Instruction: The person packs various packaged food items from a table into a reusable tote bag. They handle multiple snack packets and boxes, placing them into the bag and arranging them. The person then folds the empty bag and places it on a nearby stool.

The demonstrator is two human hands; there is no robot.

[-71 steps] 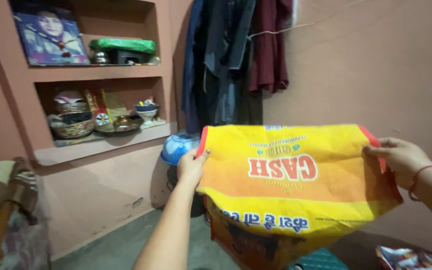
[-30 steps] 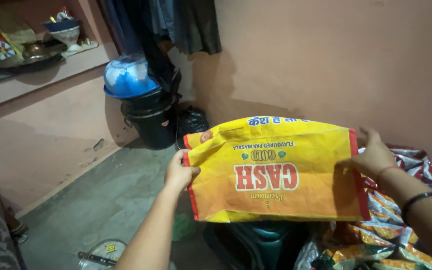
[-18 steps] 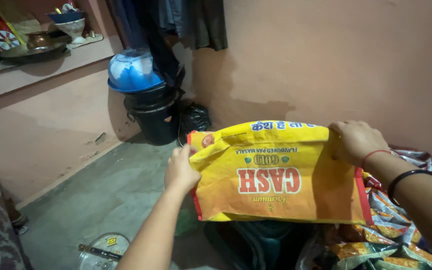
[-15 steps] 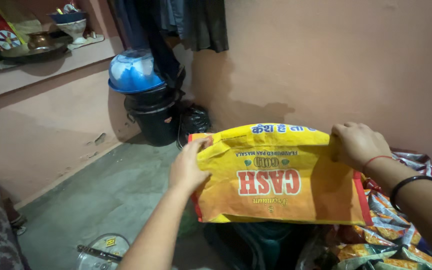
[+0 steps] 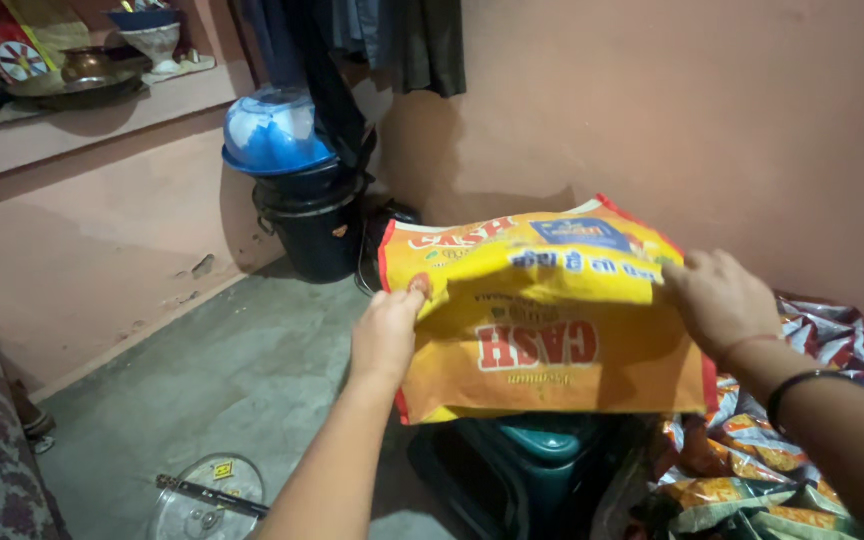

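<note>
We hold the yellow sack folded over, left hand and right hand each clamped on an upper corner, above the dark green bin; further folding probably remains.

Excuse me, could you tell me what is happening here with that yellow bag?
A person holds a yellow woven sack in the air with both hands, the left hand gripping its left edge and the right hand its upper right edge. The sack's top is folded over toward them. It hangs above a dark green container, beside a pile of shiny printed packets on the right.
</note>
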